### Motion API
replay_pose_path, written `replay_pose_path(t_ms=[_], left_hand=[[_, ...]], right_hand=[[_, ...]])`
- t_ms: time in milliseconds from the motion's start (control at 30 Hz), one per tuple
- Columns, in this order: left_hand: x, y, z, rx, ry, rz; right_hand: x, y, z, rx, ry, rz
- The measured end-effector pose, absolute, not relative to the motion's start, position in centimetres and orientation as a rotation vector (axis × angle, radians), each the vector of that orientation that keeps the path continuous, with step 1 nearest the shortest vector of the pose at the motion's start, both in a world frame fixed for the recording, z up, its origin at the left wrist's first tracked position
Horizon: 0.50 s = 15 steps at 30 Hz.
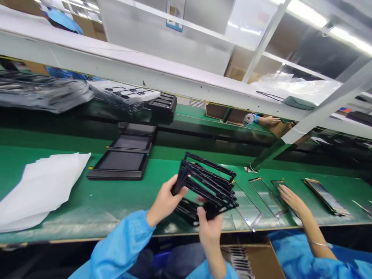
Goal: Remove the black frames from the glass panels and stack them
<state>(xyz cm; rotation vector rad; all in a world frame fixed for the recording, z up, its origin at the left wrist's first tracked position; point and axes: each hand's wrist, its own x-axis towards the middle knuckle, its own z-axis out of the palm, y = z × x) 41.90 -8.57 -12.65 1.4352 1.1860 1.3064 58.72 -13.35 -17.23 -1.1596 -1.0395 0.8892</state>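
Both my hands hold a loose stack of black rectangular plastic frames (207,182) tilted above the front of the green bench. My left hand (166,199) grips the stack's left side, thumb on top. Lower down, my right hand (210,228) has its thumb and fingers closed around the near edge. More dark frames (187,209) show beneath the stack, though I cannot tell whether these lie on the bench. Just right of my hands, a thin clear panel with a dark border (247,205) lies on the bench.
A co-worker's hand (290,197) touches another thin panel at right, beside a stack of panels (325,195). Black screen units (123,161) lie left of centre, white sheets (46,186) further left. A slanted post (314,104) and shelf (174,79) stand beyond. Below is a cardboard box (261,261).
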Motion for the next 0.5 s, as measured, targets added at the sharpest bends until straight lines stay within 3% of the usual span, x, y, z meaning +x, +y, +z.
replay_pose_path(t_ms=[200, 500], left_hand=[[39.1, -5.6, -13.9, 1.392, 1.167, 1.474], [38.2, -3.8, -14.1, 1.379, 1.17, 1.587]], right_hand=[[57.3, -5.5, -16.3, -0.931, -1.201, 1.039], [57.9, -2.6, -16.0, -0.861, -1.307, 1.057]])
